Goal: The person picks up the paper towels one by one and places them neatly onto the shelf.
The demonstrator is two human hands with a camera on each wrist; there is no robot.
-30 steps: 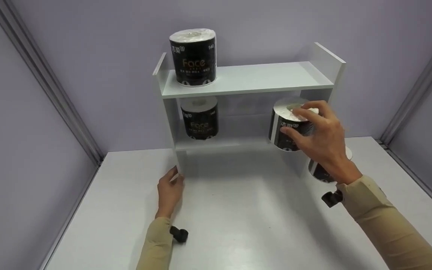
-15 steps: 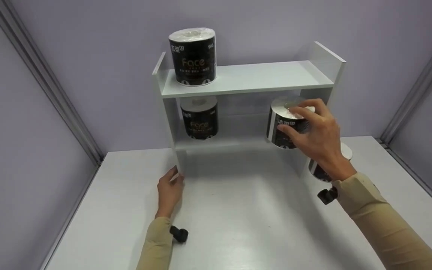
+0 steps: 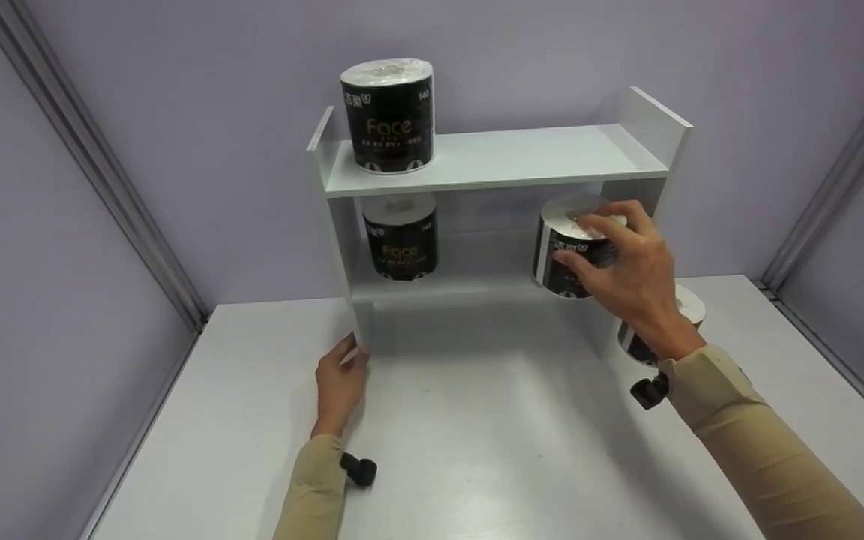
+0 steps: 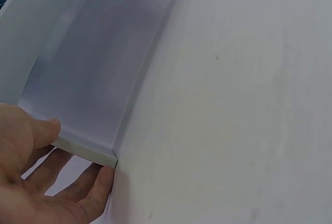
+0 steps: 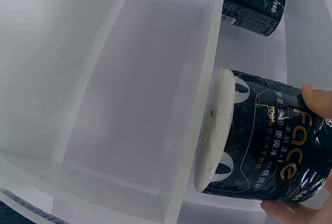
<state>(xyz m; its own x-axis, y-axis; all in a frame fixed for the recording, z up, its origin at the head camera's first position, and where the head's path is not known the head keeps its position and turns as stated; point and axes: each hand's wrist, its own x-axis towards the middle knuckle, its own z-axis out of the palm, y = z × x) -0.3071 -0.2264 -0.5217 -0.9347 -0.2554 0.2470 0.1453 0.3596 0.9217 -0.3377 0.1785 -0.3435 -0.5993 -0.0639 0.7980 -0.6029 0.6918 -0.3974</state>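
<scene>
My right hand [image 3: 633,274] holds a toilet paper roll [image 3: 563,274] with a black "Face" wrapper by its upper part, at the right end of the middle shelf. Thumb and fingers lie on opposite sides of it; in the right wrist view the roll's white base [image 5: 215,130] overlaps the shelf's front edge. Down at the left, my left hand [image 3: 340,386] grips the bottom of the white shelf unit's [image 3: 537,159] side panel. The left wrist view shows the thumb on one face of that panel [image 4: 85,150] and fingers on the other.
One wrapped roll [image 3: 389,124] stands on the top shelf at the left, another [image 3: 404,247] below it on the middle shelf. A further roll [image 3: 688,307] stands on the white table [image 3: 462,450] right of the unit, partly behind my right wrist.
My right hand has shifted slightly left with the toilet paper roll, most of it in the first half second. The left hand stays on the side panel.
</scene>
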